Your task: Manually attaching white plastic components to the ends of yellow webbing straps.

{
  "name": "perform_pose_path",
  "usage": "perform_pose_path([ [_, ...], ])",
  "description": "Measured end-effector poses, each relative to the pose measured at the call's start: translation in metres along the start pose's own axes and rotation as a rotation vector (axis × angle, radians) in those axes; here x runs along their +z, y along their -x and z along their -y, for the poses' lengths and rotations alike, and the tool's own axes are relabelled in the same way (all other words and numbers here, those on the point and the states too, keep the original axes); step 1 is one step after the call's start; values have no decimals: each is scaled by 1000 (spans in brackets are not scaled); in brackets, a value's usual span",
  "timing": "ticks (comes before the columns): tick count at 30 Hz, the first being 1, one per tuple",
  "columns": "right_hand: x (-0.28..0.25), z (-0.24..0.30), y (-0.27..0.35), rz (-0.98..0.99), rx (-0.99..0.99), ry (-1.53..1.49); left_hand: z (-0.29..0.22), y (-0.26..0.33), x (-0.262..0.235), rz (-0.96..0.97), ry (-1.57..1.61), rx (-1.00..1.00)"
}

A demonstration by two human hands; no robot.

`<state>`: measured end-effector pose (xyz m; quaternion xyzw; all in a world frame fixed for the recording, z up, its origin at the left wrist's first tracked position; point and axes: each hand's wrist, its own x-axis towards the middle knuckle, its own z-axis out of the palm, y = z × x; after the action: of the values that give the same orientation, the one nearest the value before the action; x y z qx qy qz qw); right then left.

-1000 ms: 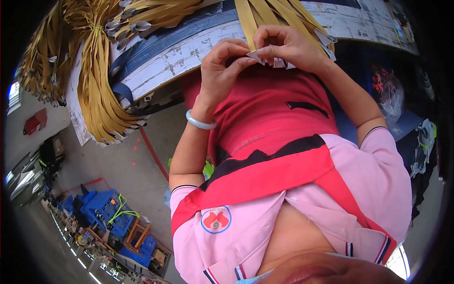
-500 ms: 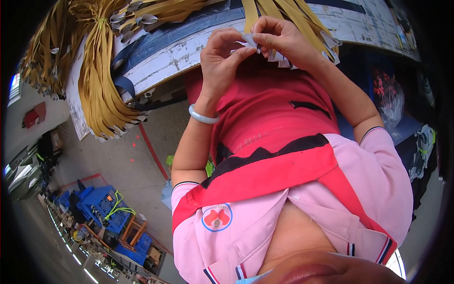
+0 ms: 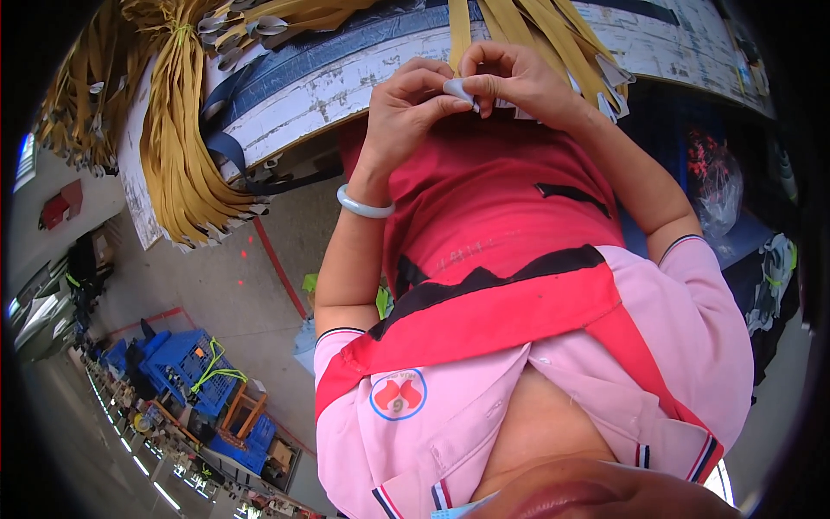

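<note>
A tan fabric strap (image 3: 459,33) runs off the table to my hands. Its pale grey end piece (image 3: 458,87) is folded over between my fingers. My left hand (image 3: 419,104), with a pale bangle (image 3: 365,205) at the wrist, pinches this end between thumb and fingers. Close beside it, my right hand (image 3: 517,80) grips the same end with bent fingers; its fingertips partly hide the fold. More tan straps (image 3: 566,43) with white tips lie on the table behind and beside my right hand.
The worn white table (image 3: 303,130) has a dark blue strip (image 3: 324,65) along it. Bundles of tan straps (image 3: 177,147) hang over its left end. A dark band (image 3: 226,151) loops off the edge. Blue crates (image 3: 192,368) stand on the floor at the lower left.
Both hands have come slightly down toward my body, still pinching the strap end. More of the tan strap above them shows, and the grey end is turned a little.
</note>
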<state>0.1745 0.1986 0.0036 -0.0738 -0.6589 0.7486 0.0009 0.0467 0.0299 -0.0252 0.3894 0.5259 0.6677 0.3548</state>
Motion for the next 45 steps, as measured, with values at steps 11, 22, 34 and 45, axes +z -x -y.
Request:
perform_pose_path([
  [11,-11,20,-13,220,102,31,-14,-4,-7,-30,206,-190],
  [22,12,-1,-22,-352,-528,864,8,-1,25,-445,-388,269],
  [34,3,-2,-12,-187,-74,-16,-22,-11,-12,-128,-402,112],
  [45,-9,-4,-8,-74,-20,177,-14,1,-3,-126,-514,209],
])
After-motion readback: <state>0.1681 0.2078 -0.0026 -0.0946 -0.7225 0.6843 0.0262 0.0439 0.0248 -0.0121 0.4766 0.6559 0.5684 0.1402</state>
